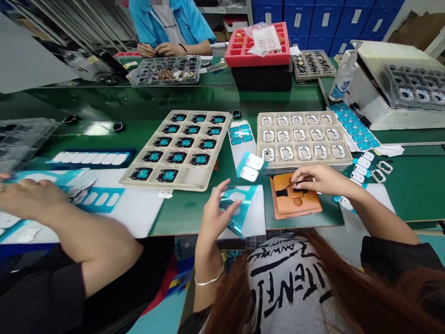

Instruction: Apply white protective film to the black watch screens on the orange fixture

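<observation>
My left hand (pixel 216 211) has its thumb and index finger spread apart beside a glossy blue film sheet (pixel 241 204) with cut-outs. The thumb overlaps the film, which lies tilted over a white sheet (pixel 257 218). With bent fingers, my right hand (pixel 314 178) pinches a small dark part (pixel 301 186) over an orange fixture plate (pixel 299 204); its fingers partly hide the part. Behind the plate stands a beige tray (pixel 306 160) of silvery watch frames. Left of it, another beige tray (pixel 194 178) holds black watch cases with blue film.
A co-worker's arm (pixel 79 227) reaches over blue-and-white sheets at left. Another person in a blue shirt (pixel 198 28) works across the bench. Blue sticker sheets (pixel 354 125), loose white frames (pixel 378 175), a clear bottle (pixel 342 81) and a red bin (pixel 257 58) stand around.
</observation>
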A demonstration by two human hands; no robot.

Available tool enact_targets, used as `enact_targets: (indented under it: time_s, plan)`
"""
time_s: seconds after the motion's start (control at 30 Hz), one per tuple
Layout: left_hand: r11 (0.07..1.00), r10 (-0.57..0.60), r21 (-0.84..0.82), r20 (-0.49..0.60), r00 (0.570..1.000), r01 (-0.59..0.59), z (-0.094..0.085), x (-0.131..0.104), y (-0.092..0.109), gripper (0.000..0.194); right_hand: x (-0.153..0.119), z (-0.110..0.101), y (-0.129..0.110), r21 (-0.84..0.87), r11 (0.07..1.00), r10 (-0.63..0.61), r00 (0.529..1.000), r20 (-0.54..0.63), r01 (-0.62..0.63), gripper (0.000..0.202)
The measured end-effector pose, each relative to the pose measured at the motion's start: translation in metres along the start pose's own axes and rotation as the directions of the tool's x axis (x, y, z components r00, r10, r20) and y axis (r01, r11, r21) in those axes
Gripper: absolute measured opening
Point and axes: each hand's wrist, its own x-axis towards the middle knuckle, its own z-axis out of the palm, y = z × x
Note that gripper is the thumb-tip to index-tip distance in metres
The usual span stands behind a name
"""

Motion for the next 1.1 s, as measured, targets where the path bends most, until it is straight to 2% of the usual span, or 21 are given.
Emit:
enact_targets:
  time_s: [0.13, 0.23, 0.43, 0.57, 0.63, 0.7, 0.77, 0.83, 0.9, 1.0, 1.1]
  plan:
    - [0.987, -0.113, 0.101, -0.118, 0.987, 0.125, -0.003, 0.002, -0.011, 0.072, 0.000, 0.004, 0.009, -0.090, 0.996, -0.024, 0.999, 0.026, 0.026, 0.012]
    - [0.983, -0.135, 0.103, -0.163, 0.977, 0.153, -0.001, 0.003, -0.008, 0.069, 0.004, 0.010, 0.010, -0.147, 0.989, -0.016, 1.000, 0.019, 0.018, 0.012]
    - [0.979, -0.198, -0.051, -0.028, 0.980, 0.197, 0.001, -0.006, 0.024, 0.053, 0.008, 0.016, 0.011, -0.335, 0.942, -0.024, 0.999, 0.024, 0.030, 0.012]
    - [0.982, -0.170, -0.095, -0.056, 0.984, 0.165, -0.007, -0.025, 0.051, 0.053, 0.006, 0.016, 0.016, -0.370, 0.927, -0.059, 0.998, 0.014, 0.060, 0.010]
    - [0.986, -0.158, -0.061, -0.052, 0.986, 0.155, -0.010, -0.030, 0.054, 0.057, 0.005, 0.016, 0.018, -0.381, 0.922, -0.074, 0.997, 0.013, 0.073, 0.010]
    - [0.990, -0.136, 0.033, -0.050, 0.989, 0.138, -0.010, -0.029, 0.047, 0.060, 0.003, 0.016, 0.020, -0.391, 0.916, -0.087, 0.996, 0.022, 0.089, 0.008]
    - [0.976, -0.074, 0.200, -0.048, 0.996, 0.083, -0.006, -0.022, 0.032, 0.058, 0.002, 0.017, 0.021, -0.409, 0.905, -0.113, 0.993, 0.039, 0.119, 0.006]
    - [0.915, -0.031, 0.401, -0.048, 0.998, 0.047, 0.001, -0.014, 0.016, 0.053, 0.000, 0.018, 0.023, -0.430, 0.889, -0.152, 0.987, 0.045, 0.157, 0.006]
    - [0.815, -0.065, 0.570, -0.083, 0.994, 0.101, 0.008, -0.009, 0.006, 0.052, -0.003, 0.019, 0.024, -0.439, 0.876, -0.210, 0.978, 0.024, 0.198, 0.007]
    - [0.672, -0.163, 0.708, -0.144, 0.976, 0.217, 0.011, -0.009, 0.008, 0.052, -0.007, 0.022, 0.025, -0.420, 0.865, -0.315, 0.949, -0.027, 0.275, 0.007]
    - [0.606, -0.174, 0.766, -0.133, 0.976, 0.212, 0.001, -0.012, 0.020, 0.044, -0.012, 0.026, 0.026, -0.433, 0.831, -0.420, 0.904, -0.079, 0.348, 0.013]
